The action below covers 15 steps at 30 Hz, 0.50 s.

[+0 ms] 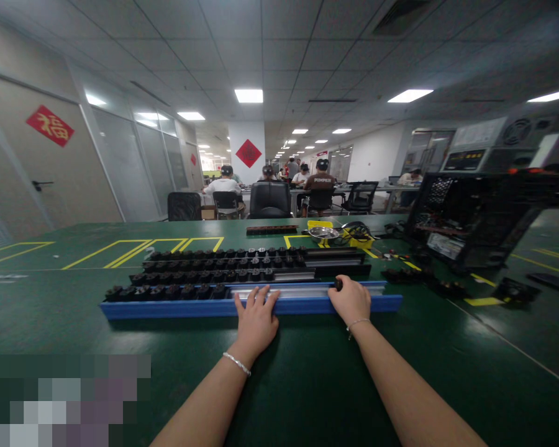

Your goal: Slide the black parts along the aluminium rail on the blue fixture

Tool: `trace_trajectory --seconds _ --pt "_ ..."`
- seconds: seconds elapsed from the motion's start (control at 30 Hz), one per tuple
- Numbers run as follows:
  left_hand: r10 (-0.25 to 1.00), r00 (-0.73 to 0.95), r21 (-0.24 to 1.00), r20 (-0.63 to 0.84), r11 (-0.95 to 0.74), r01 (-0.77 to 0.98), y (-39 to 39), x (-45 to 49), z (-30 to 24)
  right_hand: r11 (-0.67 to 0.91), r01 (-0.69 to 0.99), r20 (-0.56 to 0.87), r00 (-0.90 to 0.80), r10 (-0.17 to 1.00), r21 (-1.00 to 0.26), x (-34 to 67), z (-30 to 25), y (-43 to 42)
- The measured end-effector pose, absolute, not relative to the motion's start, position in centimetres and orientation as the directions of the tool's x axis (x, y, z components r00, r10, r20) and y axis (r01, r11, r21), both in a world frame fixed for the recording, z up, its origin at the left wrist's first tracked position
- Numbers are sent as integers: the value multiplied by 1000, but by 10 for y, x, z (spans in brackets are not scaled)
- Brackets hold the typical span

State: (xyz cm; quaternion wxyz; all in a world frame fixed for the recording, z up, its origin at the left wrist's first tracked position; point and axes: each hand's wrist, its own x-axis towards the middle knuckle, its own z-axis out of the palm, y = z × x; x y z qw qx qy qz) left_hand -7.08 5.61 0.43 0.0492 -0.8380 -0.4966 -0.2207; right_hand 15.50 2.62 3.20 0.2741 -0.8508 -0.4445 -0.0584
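Note:
A long blue rail (177, 307) with a pale metal channel lies across the green table in front of me. Several black knob-like parts (166, 292) sit in a row in its left portion. My left hand (258, 315) rests on the rail's middle, its fingers spread over the front edge and channel. Toward the rail's right end, my right hand (353, 300) is closed around a small black part (338, 284), held upright at the channel. The fingers hide most of that part. Just behind lie black rails (342, 270) filled with similar black parts on their left side.
Farther back are a dark strip (272, 230), a metal bowl (323, 233) and coiled black cables (358, 231). An opened computer case (466, 217) stands at the right, with loose black parts (447, 285) near it. Yellow tape (121, 248) marks the table. People sit beyond the chairs.

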Motion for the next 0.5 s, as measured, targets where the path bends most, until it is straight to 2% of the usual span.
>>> trace_trajectory --seconds 0.5 --pt "809 409 143 422 -505 851 56 -71 4 -471 785 349 607 714 -403 162 30 26"
